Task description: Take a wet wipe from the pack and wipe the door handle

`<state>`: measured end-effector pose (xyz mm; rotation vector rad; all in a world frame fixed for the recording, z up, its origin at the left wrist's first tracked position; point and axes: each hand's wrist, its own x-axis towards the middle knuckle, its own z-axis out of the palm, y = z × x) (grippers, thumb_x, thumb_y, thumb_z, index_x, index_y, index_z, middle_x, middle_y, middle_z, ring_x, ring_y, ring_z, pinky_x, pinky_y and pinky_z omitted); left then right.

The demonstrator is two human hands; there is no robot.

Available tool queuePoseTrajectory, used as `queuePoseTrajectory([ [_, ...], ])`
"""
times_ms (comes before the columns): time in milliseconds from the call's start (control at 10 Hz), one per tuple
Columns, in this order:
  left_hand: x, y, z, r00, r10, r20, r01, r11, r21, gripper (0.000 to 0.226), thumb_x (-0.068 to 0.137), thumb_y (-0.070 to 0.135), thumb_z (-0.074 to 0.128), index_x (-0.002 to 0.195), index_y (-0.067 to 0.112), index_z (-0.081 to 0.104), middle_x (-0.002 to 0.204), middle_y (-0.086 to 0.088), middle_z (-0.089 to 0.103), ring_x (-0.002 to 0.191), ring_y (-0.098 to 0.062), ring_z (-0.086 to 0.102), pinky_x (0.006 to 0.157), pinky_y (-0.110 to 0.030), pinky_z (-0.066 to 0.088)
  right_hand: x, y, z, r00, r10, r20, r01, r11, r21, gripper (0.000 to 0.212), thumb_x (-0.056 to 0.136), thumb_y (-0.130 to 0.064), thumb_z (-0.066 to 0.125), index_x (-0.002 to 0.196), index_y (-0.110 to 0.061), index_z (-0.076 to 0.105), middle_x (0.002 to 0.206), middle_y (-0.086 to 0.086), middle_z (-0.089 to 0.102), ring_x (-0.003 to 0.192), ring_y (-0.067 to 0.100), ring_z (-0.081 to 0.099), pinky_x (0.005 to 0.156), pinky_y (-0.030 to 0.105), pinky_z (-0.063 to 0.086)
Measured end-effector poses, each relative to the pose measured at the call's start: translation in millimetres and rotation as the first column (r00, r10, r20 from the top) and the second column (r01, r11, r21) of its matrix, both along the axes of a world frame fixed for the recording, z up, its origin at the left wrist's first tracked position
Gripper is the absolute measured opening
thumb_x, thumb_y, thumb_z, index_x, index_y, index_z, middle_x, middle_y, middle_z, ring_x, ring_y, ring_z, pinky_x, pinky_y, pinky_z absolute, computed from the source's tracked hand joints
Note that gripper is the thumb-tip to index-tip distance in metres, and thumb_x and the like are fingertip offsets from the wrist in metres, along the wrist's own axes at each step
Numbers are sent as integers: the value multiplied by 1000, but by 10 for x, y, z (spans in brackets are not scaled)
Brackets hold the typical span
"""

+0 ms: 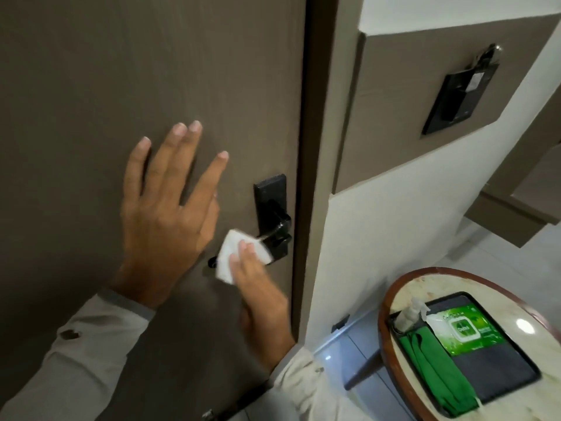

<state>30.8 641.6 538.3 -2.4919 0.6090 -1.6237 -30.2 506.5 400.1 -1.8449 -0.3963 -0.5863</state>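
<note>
A black lever door handle (277, 230) on a black backplate sits near the right edge of the brown door (121, 71). My right hand (258, 299) presses a folded white wet wipe (233, 256) over the lever's free end, hiding most of the lever. My left hand (167, 214) is flat against the door left of the handle, fingers spread, holding nothing. The green wet wipe pack (467, 331) lies in a black tray (501, 375) at the lower right.
The tray rests on a round marble-topped table (455, 284) with a wooden rim. A green cloth (434, 372) and a small clear bottle (409, 314) share the tray. A black wall switch panel (461, 98) hangs on the right wall. Dark door frame (312, 147) borders the door.
</note>
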Motion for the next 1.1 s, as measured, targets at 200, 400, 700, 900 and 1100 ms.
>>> queuePoseTrajectory([
  [200,-394,-1041,-108,881,-405,-245,235,823,-516,27,106,16,57,126,1,68,116,-17,69,98,-13,63,95,-4,43,-266,-904,120,905,202,-374,32,845,534,33,104,-31,60,131,-18,71,136,-3,73,126,13,68,112,38,54],
  [400,-421,-3088,-769,302,-871,-387,-408,249,-878,39,84,36,80,119,25,65,113,-9,70,95,-18,71,82,-24,61,8,-3232,124,870,214,-444,232,617,752,17,99,-13,71,104,3,74,96,36,69,88,32,64,81,41,52],
  [700,-158,-5554,-2872,42,-983,-179,-855,57,-516,21,91,-14,75,102,3,71,76,-6,78,66,-18,71,61,-22,65,-21,-5821,-1502,645,-204,-737,609,720,334,33,97,-3,74,71,8,57,63,14,52,60,23,49,62,33,46],
  [900,-476,-6329,-4491,-166,-852,-497,-836,389,-386,24,84,-19,81,96,-1,70,76,-17,74,72,-26,69,75,-40,62,-600,-6759,-3032,206,-269,-941,477,867,-143,35,91,0,79,64,-14,61,67,5,61,70,21,58,73,31,46],
  [1100,-707,-6615,-4998,-309,-654,-691,-703,646,-297,29,81,-17,83,107,-11,74,99,-29,76,91,-37,74,86,-48,64,-881,-6965,-3448,0,-436,-900,61,898,-435,30,95,-34,78,117,-14,73,112,8,75,105,29,70,89,40,57],
])
